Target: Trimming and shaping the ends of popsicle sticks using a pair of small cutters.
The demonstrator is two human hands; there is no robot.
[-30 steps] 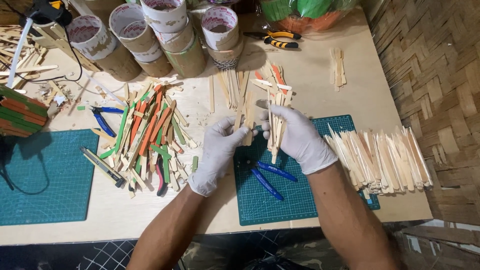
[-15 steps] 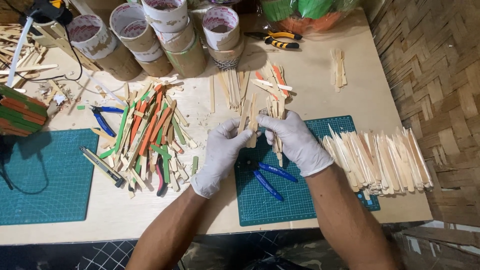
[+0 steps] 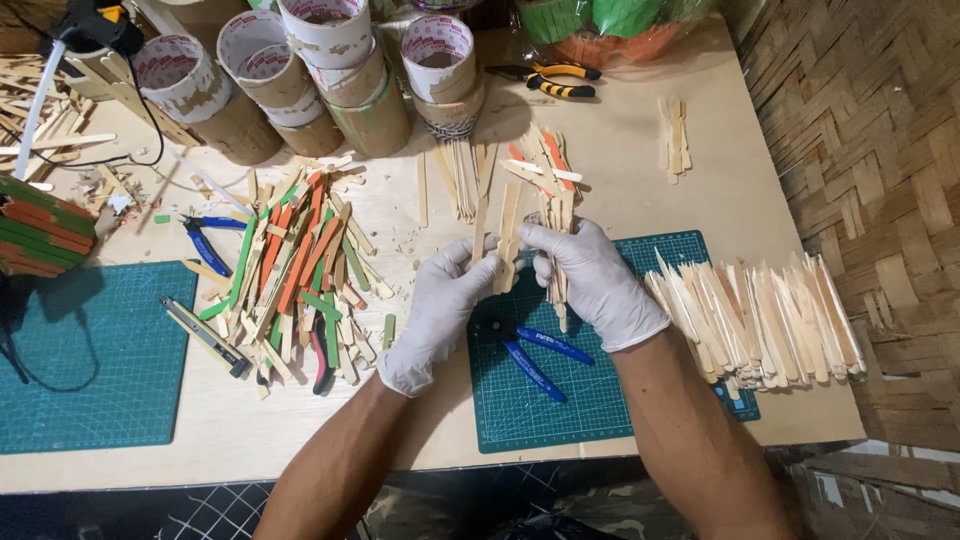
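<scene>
Sticks stand nearly upright between both gloved hands, above the green mat. The left hand is closed on their lower ends. The right hand pinches them from the right and also grips a second bundle. Blue pliers lie just below the hands.

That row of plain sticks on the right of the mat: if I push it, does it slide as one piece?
Probably not: the plain sticks lie loose and overlapping, so they would likely scatter. Thin and flat, they look light, stiff and unlikely to roll. Some overhang the green mat, so those may tilt.
</scene>
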